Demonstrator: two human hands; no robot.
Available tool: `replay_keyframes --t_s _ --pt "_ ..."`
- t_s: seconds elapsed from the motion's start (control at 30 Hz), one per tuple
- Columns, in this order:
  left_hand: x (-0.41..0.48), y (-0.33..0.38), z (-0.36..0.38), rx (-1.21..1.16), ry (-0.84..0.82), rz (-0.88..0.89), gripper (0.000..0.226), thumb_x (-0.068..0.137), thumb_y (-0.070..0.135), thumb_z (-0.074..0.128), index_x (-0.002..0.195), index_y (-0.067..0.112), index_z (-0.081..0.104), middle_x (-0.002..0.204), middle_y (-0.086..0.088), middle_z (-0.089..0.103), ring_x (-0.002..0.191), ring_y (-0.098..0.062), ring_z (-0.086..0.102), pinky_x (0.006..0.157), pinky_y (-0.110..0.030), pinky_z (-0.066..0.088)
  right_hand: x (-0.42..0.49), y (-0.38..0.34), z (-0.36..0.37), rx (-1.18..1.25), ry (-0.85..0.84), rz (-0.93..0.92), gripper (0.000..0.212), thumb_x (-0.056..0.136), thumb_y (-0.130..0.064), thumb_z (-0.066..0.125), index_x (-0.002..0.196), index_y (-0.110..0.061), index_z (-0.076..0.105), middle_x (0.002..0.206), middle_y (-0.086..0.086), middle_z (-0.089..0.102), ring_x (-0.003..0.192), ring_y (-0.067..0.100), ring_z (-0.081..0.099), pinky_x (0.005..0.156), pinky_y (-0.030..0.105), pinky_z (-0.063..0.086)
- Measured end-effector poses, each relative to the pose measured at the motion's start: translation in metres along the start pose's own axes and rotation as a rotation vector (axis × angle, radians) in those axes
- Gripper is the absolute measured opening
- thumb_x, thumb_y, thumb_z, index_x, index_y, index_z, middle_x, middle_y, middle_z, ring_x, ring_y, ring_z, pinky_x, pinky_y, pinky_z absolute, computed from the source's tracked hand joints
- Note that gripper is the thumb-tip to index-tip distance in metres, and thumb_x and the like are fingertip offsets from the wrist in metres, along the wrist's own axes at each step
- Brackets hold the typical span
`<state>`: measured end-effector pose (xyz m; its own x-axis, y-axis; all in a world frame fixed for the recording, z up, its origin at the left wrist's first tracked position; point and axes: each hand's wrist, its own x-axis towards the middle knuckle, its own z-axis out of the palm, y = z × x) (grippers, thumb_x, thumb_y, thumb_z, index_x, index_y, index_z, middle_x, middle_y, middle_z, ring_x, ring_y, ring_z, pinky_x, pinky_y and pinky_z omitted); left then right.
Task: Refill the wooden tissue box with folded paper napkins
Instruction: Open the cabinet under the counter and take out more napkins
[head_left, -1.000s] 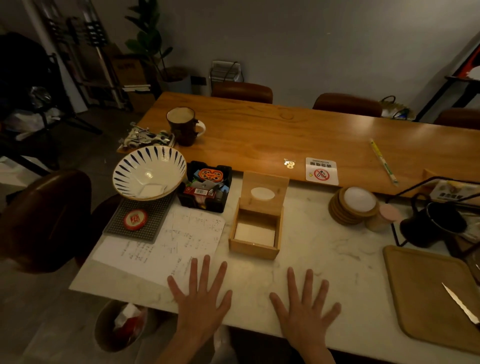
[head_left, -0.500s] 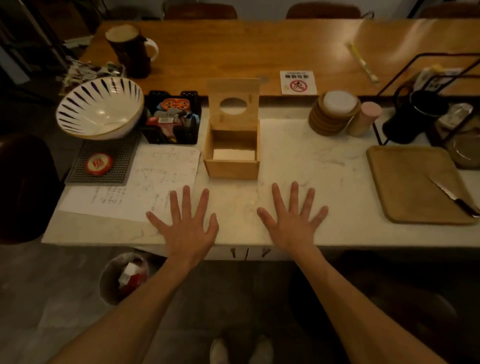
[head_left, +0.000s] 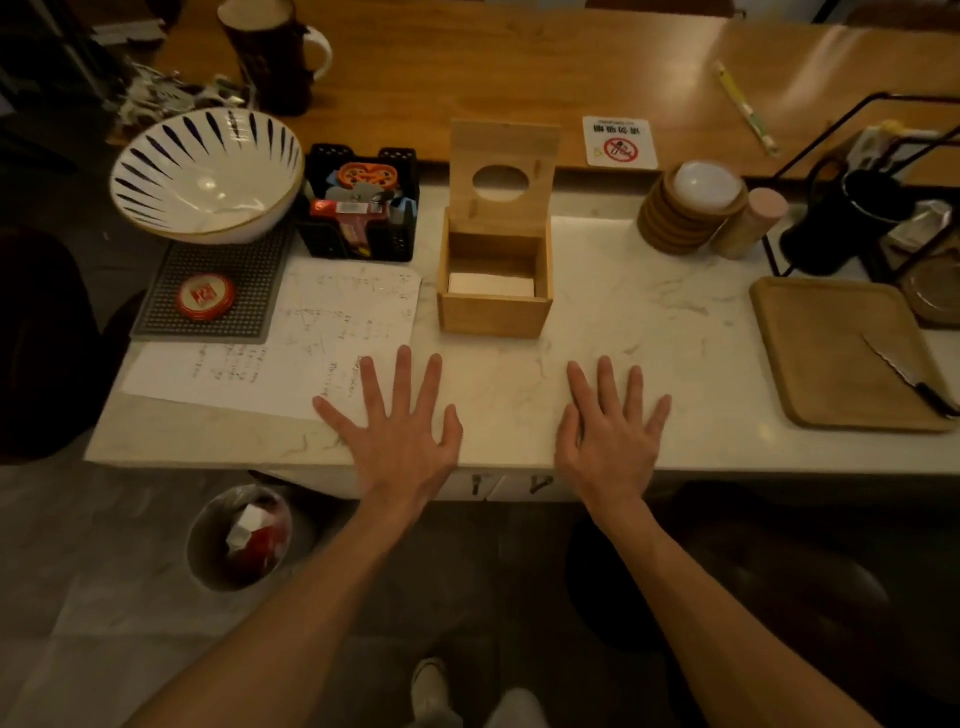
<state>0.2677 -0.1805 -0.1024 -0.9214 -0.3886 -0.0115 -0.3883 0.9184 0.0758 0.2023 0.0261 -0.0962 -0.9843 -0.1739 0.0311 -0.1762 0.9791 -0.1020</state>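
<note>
The wooden tissue box (head_left: 492, 314) stands on the white marble counter (head_left: 649, 322), its hinged lid (head_left: 503, 171) with an oval hole raised upright at the back. A low stack of white folded napkins (head_left: 491, 284) lies at the bottom of the box. My left hand (head_left: 397, 428) rests flat on the counter near the front edge, fingers spread, partly on a written sheet of paper (head_left: 291, 345). My right hand (head_left: 610, 431) lies flat beside it, fingers spread, holding nothing. Both hands sit in front of the box, apart from it.
Left of the box are a black organizer (head_left: 363, 208), a striped bowl (head_left: 205, 174) and a red tin (head_left: 205, 297) on a mat. To the right are stacked coasters (head_left: 691, 213), a wire rack (head_left: 857, 208), and a wooden tray (head_left: 841, 353) with a knife (head_left: 906, 376). A bin (head_left: 241, 538) stands below.
The view has tilted down and moved closer to the counter, so my forearms show. Both hands stay flat and spread in front of the box.
</note>
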Motion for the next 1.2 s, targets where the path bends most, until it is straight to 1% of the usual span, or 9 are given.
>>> replay_keyframes --t_s 0.13,0.23,0.37,0.47,0.53,0.6,0.83,1.1,1.2 --pt "-0.004 -0.003 -0.001 -0.025 0.11 0.184 0.06 0.097 0.05 0.017 0.154 0.033 0.013 0.164 0.001 0.008 0.151 -0.03 -0.001 0.111 -0.071 0.004 -0.004 0.0 0.003 0.1 0.129 0.003 0.051 0.095 -0.041 0.032 0.145 -0.035 0.039 0.153 0.0 0.041 0.146 0.029 0.026 0.117 0.06 0.014" --pt "-0.008 -0.006 0.012 -0.113 0.253 0.313 0.057 0.095 0.044 0.03 0.147 0.024 0.041 0.153 0.0 0.039 0.147 -0.027 0.024 0.116 -0.06 0.017 -0.006 0.001 0.013 0.257 0.337 -0.043 0.045 0.095 -0.036 0.035 0.131 -0.027 0.059 0.138 0.0 0.057 0.136 0.024 0.045 0.114 0.052 0.031" --pt "-0.005 -0.005 0.03 -0.214 0.498 0.321 0.049 0.092 0.034 0.035 0.131 0.018 0.061 0.132 -0.003 0.062 0.126 -0.024 0.056 0.108 -0.045 0.042 -0.003 0.003 0.032 0.342 0.632 -0.129 0.04 0.097 -0.035 0.039 0.103 -0.021 0.076 0.103 0.0 0.076 0.101 0.022 0.071 0.081 0.037 0.057" --pt "-0.004 -0.005 0.036 -0.158 0.648 0.255 0.047 0.094 0.04 0.031 0.116 0.027 0.07 0.108 -0.001 0.074 0.095 -0.022 0.068 0.076 -0.034 0.054 0.0 0.008 0.048 0.331 0.822 -0.12 0.047 0.098 -0.038 0.045 0.064 -0.015 0.068 0.053 0.0 0.062 0.047 0.02 0.057 0.05 0.027 0.044" --pt "-0.008 -0.006 0.041 -0.128 0.713 0.241 0.049 0.097 0.047 0.027 0.098 0.024 0.07 0.077 -0.002 0.065 0.069 -0.021 0.056 0.062 -0.029 0.037 -0.003 0.01 0.059 0.316 0.928 -0.142 0.052 0.099 -0.037 0.045 0.055 -0.014 0.059 0.046 0.0 0.051 0.041 0.019 0.047 0.048 0.026 0.036" --pt "-0.018 -0.005 0.044 -0.139 0.764 0.269 0.053 0.1 0.052 0.025 0.087 0.021 0.066 0.063 -0.004 0.048 0.062 -0.021 0.044 0.069 -0.033 0.027 -0.009 0.009 0.064 0.273 0.975 -0.175 0.052 0.099 -0.037 0.041 0.058 -0.013 0.062 0.05 0.001 0.049 0.047 0.02 0.046 0.055 0.027 0.031" --pt "-0.034 0.005 0.034 -0.119 0.618 0.213 0.063 0.1 0.056 0.017 0.113 0.018 0.066 0.111 -0.019 0.065 0.1 -0.033 0.058 0.09 -0.044 0.037 -0.026 0.003 0.057 0.257 0.871 -0.152 0.054 0.099 -0.036 0.032 0.067 -0.011 0.067 0.063 0.006 0.054 0.06 0.021 0.045 0.068 0.034 0.035" --pt "-0.035 0.003 0.045 -0.189 0.73 0.266 0.052 0.102 0.049 0.023 0.105 0.025 0.069 0.1 -0.002 0.069 0.084 -0.016 0.052 0.092 -0.041 0.04 -0.021 0.008 0.062 0.216 0.917 -0.239 0.054 0.101 -0.037 0.028 0.051 -0.022 0.04 0.048 -0.006 0.038 0.045 0.008 0.034 0.069 0.033 0.038" --pt "-0.038 -0.003 0.064 -0.232 0.828 0.298 0.042 0.101 0.044 0.03 0.118 0.025 0.063 0.119 0.0 0.065 0.114 -0.019 0.055 0.108 -0.044 0.034 -0.025 0.008 0.063 0.244 0.942 -0.245 0.049 0.102 -0.037 0.026 0.065 -0.02 0.053 0.062 -0.001 0.056 0.059 0.015 0.047 0.077 0.036 0.04"
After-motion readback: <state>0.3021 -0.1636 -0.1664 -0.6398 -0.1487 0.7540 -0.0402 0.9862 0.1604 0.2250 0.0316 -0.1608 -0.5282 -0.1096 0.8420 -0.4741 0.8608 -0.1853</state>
